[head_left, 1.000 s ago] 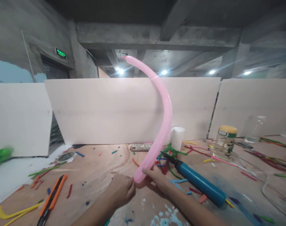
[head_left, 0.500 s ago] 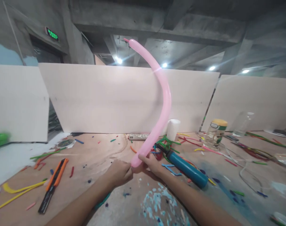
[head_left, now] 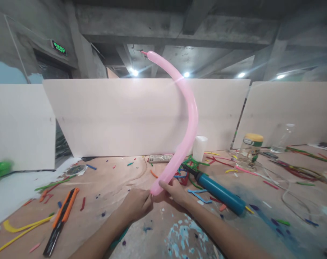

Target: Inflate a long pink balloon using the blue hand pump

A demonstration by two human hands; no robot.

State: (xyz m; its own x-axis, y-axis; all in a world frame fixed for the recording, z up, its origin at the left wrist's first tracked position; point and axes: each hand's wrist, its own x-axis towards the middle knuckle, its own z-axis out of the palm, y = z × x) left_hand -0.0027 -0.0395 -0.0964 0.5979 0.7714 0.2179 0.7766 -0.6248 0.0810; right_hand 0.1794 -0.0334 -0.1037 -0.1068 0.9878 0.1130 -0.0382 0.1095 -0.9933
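A long pink inflated balloon [head_left: 189, 118] curves up from my hands, its tip high near the ceiling beams. My left hand [head_left: 136, 204] is closed, pinching the balloon's lower end at the neck. My right hand [head_left: 174, 190] wraps its fingers round the balloon just above that end. Both hands hover low over the wooden table [head_left: 112, 187]. A teal hand pump [head_left: 220, 194] lies on the table just right of my right hand.
An orange utility knife [head_left: 61, 217] lies at the left among loose uninflated balloons. A white cup [head_left: 199, 148], a yellow-lidded jar [head_left: 251, 151], a clear bottle [head_left: 282, 138] and tangled cords sit right. White partition boards [head_left: 112, 118] close the table's back.
The view shifted slightly; the balloon swayed a little while both hands stayed on its lower end. No grip has changed.
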